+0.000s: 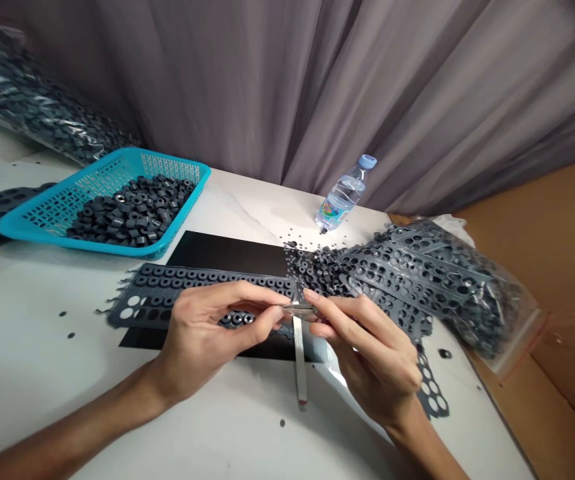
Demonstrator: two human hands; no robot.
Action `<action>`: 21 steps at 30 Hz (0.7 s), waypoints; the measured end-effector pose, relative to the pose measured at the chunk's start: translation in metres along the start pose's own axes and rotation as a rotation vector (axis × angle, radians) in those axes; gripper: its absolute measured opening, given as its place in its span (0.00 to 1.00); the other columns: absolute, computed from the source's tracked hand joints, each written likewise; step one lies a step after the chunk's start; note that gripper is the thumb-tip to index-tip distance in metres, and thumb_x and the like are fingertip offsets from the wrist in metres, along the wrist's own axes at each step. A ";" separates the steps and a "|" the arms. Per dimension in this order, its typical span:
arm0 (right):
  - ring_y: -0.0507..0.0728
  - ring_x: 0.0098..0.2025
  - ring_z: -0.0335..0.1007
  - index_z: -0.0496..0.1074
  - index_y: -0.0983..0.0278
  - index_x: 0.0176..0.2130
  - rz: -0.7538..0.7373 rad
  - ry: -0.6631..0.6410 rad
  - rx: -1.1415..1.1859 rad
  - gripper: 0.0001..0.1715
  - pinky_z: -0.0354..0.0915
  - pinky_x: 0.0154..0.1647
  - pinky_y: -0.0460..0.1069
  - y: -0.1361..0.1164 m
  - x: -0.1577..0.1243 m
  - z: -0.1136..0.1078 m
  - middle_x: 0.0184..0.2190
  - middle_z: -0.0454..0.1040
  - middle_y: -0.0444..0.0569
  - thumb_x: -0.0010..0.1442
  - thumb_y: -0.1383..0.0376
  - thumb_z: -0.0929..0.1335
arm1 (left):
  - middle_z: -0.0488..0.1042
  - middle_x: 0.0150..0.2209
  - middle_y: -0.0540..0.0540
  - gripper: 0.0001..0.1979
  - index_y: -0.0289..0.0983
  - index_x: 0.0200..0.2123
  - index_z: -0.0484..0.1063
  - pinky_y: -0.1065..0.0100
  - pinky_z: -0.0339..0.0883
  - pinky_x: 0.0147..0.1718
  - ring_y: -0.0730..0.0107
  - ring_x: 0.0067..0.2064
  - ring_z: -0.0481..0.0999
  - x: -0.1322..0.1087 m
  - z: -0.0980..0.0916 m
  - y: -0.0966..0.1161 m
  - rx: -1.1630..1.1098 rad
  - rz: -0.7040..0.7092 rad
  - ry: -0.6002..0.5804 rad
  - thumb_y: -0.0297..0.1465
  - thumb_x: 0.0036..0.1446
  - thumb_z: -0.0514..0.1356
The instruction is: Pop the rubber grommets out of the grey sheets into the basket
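Note:
My left hand [207, 327] and my right hand [374, 347] meet over the middle of the table. Between their fingertips is a small shiny metal piece [300, 310], pinched from both sides; its exact kind is too small to tell. Under my left hand lies a dark grey perforated sheet [127, 287] with rows of ring-shaped pieces [182, 275] in it. Some of its holes at the left end show white. A narrow whitish strip [300, 373] runs toward me below the metal piece. Beneath the sheet is a flat black board [227, 252], partly covered.
A blue basket [102, 248] of small dark rings stands at the left, before a large bag [42, 100] of similar pieces. Loose rings and punched sheets [392, 267] pile at the right beside a clear zip bag [492, 320]. A water bottle [344, 193] stands behind.

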State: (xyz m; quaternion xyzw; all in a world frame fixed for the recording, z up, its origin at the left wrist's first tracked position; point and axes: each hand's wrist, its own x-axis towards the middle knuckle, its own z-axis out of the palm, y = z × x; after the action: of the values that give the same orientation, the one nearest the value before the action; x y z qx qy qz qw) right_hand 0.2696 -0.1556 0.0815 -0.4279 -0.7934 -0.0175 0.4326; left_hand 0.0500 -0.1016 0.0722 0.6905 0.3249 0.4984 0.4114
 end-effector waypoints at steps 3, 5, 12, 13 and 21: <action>0.55 0.37 0.76 0.68 0.52 0.69 -0.004 -0.001 -0.019 0.33 0.71 0.36 0.51 -0.001 0.001 0.000 0.44 0.82 0.50 0.70 0.72 0.70 | 0.87 0.38 0.50 0.05 0.41 0.41 0.84 0.69 0.84 0.39 0.68 0.34 0.87 0.000 0.000 0.000 -0.008 0.003 0.000 0.27 0.62 0.68; 0.55 0.37 0.76 0.68 0.52 0.69 0.002 0.001 -0.018 0.33 0.71 0.36 0.51 -0.001 0.000 0.000 0.45 0.82 0.50 0.70 0.72 0.70 | 0.86 0.37 0.51 0.06 0.41 0.41 0.84 0.70 0.83 0.38 0.69 0.34 0.86 0.000 0.000 -0.001 -0.021 0.009 0.000 0.26 0.62 0.69; 0.55 0.36 0.75 0.68 0.53 0.69 -0.005 -0.003 0.005 0.33 0.71 0.38 0.51 0.001 0.001 0.000 0.44 0.81 0.50 0.70 0.72 0.71 | 0.86 0.36 0.54 0.07 0.41 0.40 0.82 0.74 0.82 0.37 0.73 0.33 0.86 0.000 0.001 0.000 -0.048 0.014 -0.005 0.24 0.61 0.69; 0.54 0.36 0.75 0.68 0.53 0.69 -0.005 -0.007 0.008 0.33 0.71 0.38 0.51 0.001 0.001 0.000 0.44 0.81 0.50 0.70 0.72 0.71 | 0.86 0.36 0.54 0.06 0.41 0.40 0.82 0.74 0.82 0.38 0.73 0.33 0.86 0.000 0.001 0.001 -0.050 0.009 -0.007 0.24 0.61 0.69; 0.55 0.38 0.75 0.70 0.54 0.68 0.008 -0.010 0.034 0.31 0.71 0.39 0.51 0.002 0.002 0.000 0.45 0.81 0.50 0.70 0.73 0.70 | 0.85 0.36 0.54 0.07 0.40 0.40 0.82 0.75 0.82 0.37 0.73 0.33 0.86 0.000 0.001 0.001 -0.066 -0.004 -0.026 0.23 0.61 0.69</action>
State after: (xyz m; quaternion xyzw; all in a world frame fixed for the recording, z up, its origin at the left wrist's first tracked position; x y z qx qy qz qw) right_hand 0.2702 -0.1533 0.0824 -0.4236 -0.7941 -0.0002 0.4358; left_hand 0.0512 -0.1024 0.0731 0.6823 0.3046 0.4989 0.4391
